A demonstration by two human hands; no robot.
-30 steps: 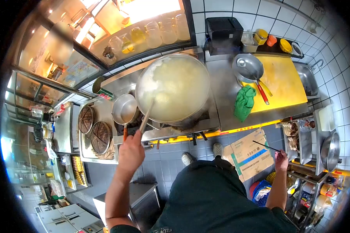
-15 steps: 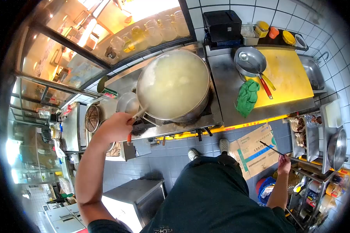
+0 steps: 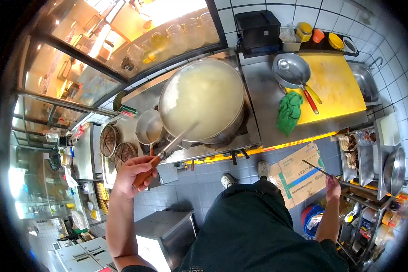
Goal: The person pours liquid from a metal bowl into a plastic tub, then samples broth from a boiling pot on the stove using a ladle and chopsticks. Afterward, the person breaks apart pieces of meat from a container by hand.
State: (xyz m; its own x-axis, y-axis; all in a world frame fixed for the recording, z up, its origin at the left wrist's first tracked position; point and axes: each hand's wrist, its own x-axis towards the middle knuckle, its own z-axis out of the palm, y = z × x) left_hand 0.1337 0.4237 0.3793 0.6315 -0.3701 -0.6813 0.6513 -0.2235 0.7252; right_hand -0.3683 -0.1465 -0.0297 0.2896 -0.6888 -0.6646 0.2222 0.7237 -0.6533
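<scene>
My left hand (image 3: 138,176) is wrapped around the wooden handle of a long metal-shafted utensil (image 3: 178,138). The shaft slants over the near rim of a large pot (image 3: 237,119), and its far end is hidden in the pale, steaming liquid (image 3: 208,97). A small saucepan (image 3: 148,127) stands just left of the pot, near the utensil. Over on the right, my right hand (image 3: 332,187) is closed on a thin dark stick (image 3: 316,167), held out above a flattened cardboard sheet (image 3: 299,174) on the floor.
Right of the stove, a green cloth (image 3: 289,113) and a grey pan (image 3: 291,72) rest beside a yellow cutting board (image 3: 337,86). Round strainers (image 3: 109,140) sit at left. A metal cabinet (image 3: 165,231) stands behind on the left, and a rack (image 3: 365,217) on the right.
My left hand has drawn back toward me and lower, showing more of the utensil's handle and shaft. The right hand has barely moved, still holding the stick.
</scene>
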